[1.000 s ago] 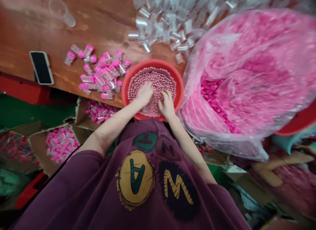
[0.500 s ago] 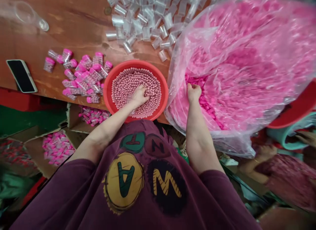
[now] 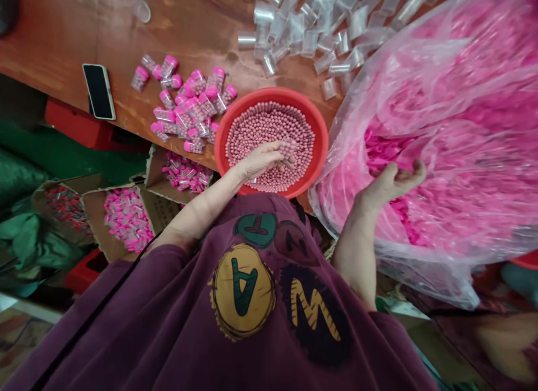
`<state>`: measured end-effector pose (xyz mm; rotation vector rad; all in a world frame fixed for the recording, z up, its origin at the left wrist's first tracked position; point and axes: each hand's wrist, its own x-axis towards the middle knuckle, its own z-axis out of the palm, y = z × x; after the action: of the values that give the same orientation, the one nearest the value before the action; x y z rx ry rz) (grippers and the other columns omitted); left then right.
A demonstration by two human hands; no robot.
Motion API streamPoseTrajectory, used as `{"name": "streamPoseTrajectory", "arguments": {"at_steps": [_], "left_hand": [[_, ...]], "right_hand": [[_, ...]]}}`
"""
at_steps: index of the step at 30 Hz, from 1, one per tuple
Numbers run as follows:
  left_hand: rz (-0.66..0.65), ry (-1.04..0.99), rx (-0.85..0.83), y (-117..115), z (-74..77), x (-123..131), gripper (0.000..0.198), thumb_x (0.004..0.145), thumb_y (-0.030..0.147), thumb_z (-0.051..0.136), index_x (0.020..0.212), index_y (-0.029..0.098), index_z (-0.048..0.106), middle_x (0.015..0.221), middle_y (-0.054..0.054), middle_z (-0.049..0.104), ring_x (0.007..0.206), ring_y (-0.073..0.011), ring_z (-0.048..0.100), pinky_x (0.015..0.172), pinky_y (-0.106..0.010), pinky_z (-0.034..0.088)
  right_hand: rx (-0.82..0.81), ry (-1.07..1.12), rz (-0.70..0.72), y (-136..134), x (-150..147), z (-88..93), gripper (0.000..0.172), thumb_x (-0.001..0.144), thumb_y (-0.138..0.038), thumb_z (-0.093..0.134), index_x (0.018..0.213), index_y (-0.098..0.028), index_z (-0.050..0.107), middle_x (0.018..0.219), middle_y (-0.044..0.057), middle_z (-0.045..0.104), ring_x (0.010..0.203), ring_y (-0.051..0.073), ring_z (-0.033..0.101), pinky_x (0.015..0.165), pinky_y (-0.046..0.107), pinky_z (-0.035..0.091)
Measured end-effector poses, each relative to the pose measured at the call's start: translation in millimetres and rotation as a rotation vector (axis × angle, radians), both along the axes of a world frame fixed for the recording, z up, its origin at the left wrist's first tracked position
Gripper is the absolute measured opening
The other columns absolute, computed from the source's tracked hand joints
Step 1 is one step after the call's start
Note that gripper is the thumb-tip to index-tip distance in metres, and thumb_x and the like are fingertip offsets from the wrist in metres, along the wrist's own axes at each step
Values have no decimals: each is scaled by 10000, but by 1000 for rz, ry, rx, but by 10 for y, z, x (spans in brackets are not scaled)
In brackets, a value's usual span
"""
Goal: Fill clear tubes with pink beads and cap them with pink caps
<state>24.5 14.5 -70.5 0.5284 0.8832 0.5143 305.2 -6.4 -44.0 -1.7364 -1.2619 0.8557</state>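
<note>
My left hand [image 3: 265,158] is closed around a small clear plastic bottle [image 3: 287,149], partly hidden by the fingers, with pink beads showing through it. The hand is just above the pink beads [image 3: 252,127] that fill a red bowl [image 3: 321,139]. Over the opening of a large clear plastic bag [image 3: 348,122], my right hand [image 3: 393,184] is turned up with its fingers apart, and nothing shows in it. Bright pink caps [image 3: 384,147] lie in the bag beside that hand.
Filled bottles with pink caps [image 3: 191,108] lie left of the bowl, near a phone [image 3: 99,91]. Empty clear bottles [image 3: 309,27] are heaped behind it. Below the table edge stand cardboard boxes [image 3: 157,212] of capped bottles. Another person's arm [image 3: 504,340] is at lower right.
The view has shifted, so the table things sit further right. My left hand has lifted from among the beads with the bottle; my right hand has come up off the caps and opened.
</note>
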Motion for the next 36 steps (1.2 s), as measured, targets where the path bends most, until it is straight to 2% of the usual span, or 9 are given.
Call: {"name": "streamPoseTrajectory", "arguments": {"at_steps": [4,9,13,16,21,24,26,31,36], "left_hand": [[32,-106,-149,-64,91,20,254,956,261,696,1192,170,704,967,-63,833,842,-178,840,711,-267,592],[196,-28,-122,-158,167,-9,271,975,267,870,1154,200,677,1007,-1,774,821,-112,791,737,-238,563],[291,81,-98,-197,157,-65,329,890,115,941,1038,199,659,914,53,697,783,-81,708,753,-234,532],[319,121,-54,-207,119,-118,391,815,-19,934,906,198,621,833,88,603,769,-59,606,818,-233,548],[288,185,-11,-208,115,-194,401,763,-75,909,864,185,620,824,84,598,824,-62,574,857,-216,509],[252,156,-45,-217,153,-226,342,798,-42,846,893,188,611,837,77,619,810,-68,595,828,-227,501],[210,131,-66,-230,177,-255,262,872,18,798,967,192,627,841,72,637,753,-72,602,773,-240,486],[104,69,-55,-266,187,-353,200,995,122,691,1174,199,646,883,43,701,662,-76,585,667,-249,443],[62,4,-75,-288,179,-372,72,1017,182,638,1085,207,639,880,3,682,753,-118,630,639,-251,450]], "right_hand": [[26,80,49,-236,-550,29,396,1071,-511,844,1374,-290,716,1201,66,768,1175,259,795,981,415,704],[103,222,-64,-358,-865,-424,428,1045,-672,785,1251,-334,623,1065,28,711,926,238,792,868,439,727],[-10,314,34,-447,-921,-590,441,1006,-628,834,1215,-338,575,1042,8,726,882,228,793,874,424,734],[-9,158,129,-471,-941,-484,329,1064,-523,746,1282,-327,596,1110,47,760,979,264,804,941,471,728],[-11,-459,496,-405,-1023,-131,306,1098,-340,685,1387,-256,736,1565,201,755,1453,426,694,1234,688,574],[-84,-485,653,-382,-1071,-58,303,1133,-284,623,1385,-237,782,1389,187,839,1320,402,749,1173,649,595],[-85,-393,638,-375,-1058,-87,286,1150,-288,599,1345,-235,802,1267,171,858,1198,362,785,1097,577,639],[13,-181,321,-304,-951,-132,267,1150,-484,692,1297,-300,816,1236,111,862,1101,305,801,1020,500,687],[-8,-71,362,-189,-1030,-23,283,1126,-536,745,1275,-314,835,1254,77,876,1133,287,818,1065,506,702]]}}
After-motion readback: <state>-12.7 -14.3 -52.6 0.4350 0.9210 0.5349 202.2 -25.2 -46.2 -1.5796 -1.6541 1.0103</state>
